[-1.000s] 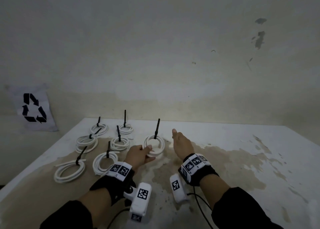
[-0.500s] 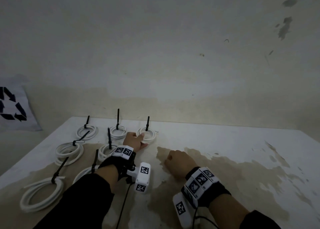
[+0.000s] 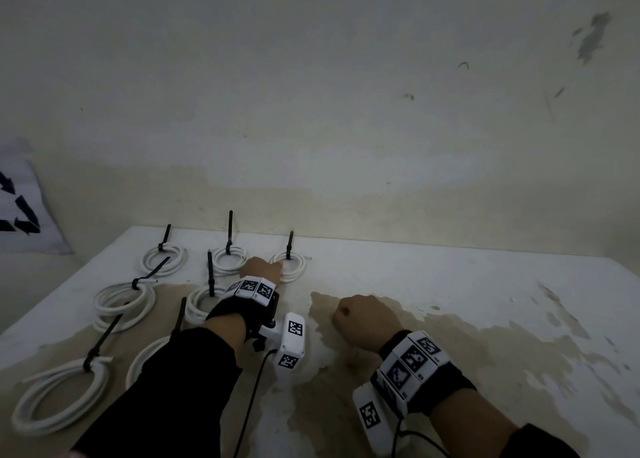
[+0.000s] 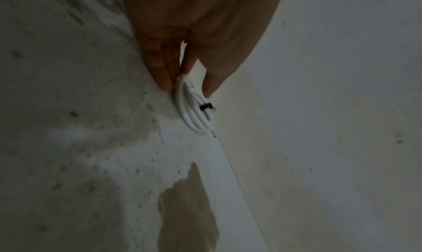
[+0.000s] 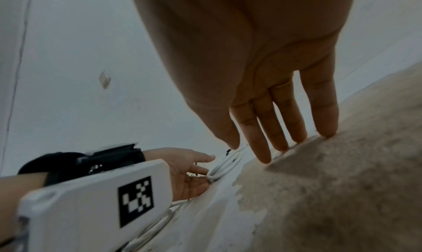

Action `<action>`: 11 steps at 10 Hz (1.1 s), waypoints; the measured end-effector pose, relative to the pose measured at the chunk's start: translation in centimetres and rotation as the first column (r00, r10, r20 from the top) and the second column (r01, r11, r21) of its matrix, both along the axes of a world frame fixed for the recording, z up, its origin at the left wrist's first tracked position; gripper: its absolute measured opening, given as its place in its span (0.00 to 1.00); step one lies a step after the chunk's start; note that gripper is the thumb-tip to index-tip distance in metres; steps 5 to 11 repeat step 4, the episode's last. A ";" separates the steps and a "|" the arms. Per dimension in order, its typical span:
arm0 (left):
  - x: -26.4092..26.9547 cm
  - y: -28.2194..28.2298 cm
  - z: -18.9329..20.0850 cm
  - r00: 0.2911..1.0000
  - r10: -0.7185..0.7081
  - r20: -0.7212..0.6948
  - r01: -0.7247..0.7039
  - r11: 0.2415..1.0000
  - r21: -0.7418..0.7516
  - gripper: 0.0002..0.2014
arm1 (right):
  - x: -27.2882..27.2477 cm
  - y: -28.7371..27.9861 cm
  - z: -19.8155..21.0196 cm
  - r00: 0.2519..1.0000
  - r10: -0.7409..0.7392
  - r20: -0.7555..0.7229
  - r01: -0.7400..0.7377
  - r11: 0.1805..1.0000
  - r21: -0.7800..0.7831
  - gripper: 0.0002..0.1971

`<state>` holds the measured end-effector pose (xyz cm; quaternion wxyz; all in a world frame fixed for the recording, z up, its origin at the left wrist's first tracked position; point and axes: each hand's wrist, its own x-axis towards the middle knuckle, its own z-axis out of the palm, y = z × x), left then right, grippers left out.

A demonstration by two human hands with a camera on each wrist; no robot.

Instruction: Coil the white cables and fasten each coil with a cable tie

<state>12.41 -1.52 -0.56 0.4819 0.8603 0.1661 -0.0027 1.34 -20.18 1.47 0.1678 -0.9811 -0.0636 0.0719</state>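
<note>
1 tied coil (image 3: 300, 267) (far row) touched by L hand (image 3: 261, 270).

Left hand (image 4: 200, 30) in from 12 o'clock, straight fingers (image 4: 163, 71) and thumb flanking white cable coil (image 4: 191, 111); black cable tie (image 4: 205, 107) at coil's 3 o'clock.

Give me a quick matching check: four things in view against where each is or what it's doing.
1 left hand
2 right hand
3 rightmost black cable tie
4 recycling sign

A fingertips on the stained table
B stands up from the back-right coil
C far left edge of the head view
D touches the back-right coil

Pairs: 1-D, 2-A, 3-B, 4-C
</note>
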 end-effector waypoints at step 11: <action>-5.9 -1.0 2.1 0.984 -0.160 0.076 0.139 0.964 0.228 0.14 | -4.4 -2.5 1.9 0.996 -0.032 0.083 0.016 0.981 0.193 0.20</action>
